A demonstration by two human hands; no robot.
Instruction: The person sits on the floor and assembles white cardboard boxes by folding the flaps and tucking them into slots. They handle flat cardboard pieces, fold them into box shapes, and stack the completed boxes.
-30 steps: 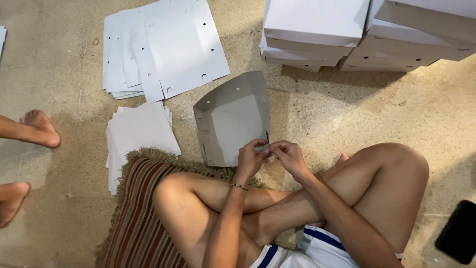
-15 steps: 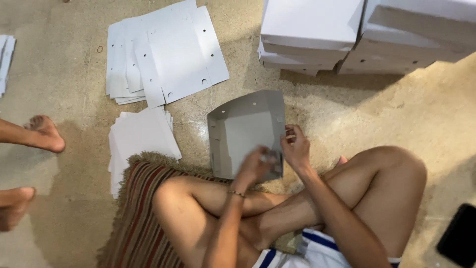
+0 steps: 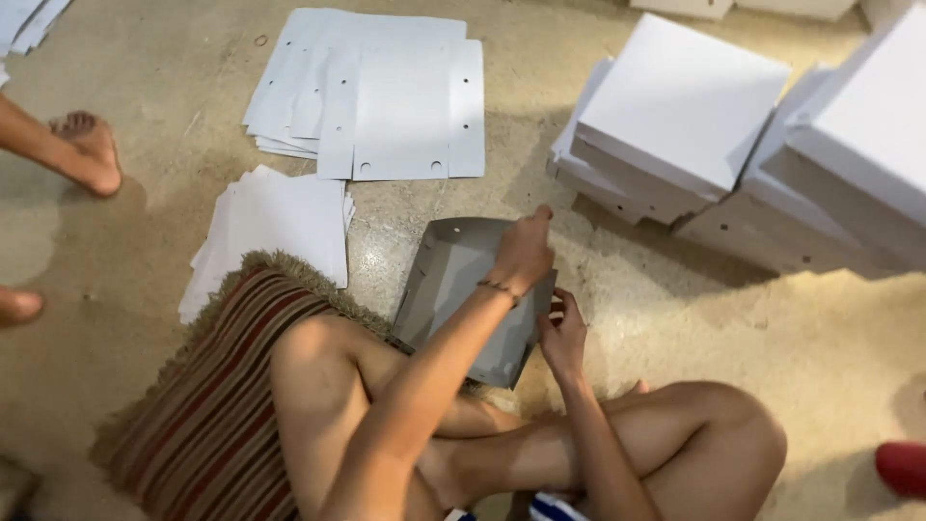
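the left hand (image 3: 523,253) pinches the far top edge of the grey cardboard sheet (image 3: 453,289); the right hand (image 3: 562,333) grips its near right edge, closer to the body.

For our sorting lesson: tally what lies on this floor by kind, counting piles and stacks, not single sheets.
Flat white card piles: 2
Made-up white box stacks: 2
Grey card in both hands: 1
Striped cushion: 1
Total: 6

we are stretching our left hand (image 3: 524,253) forward, knuckles up, fingers curled closed. our right hand (image 3: 563,333) is sitting nearer our crossed legs, fingers bent and pinching.
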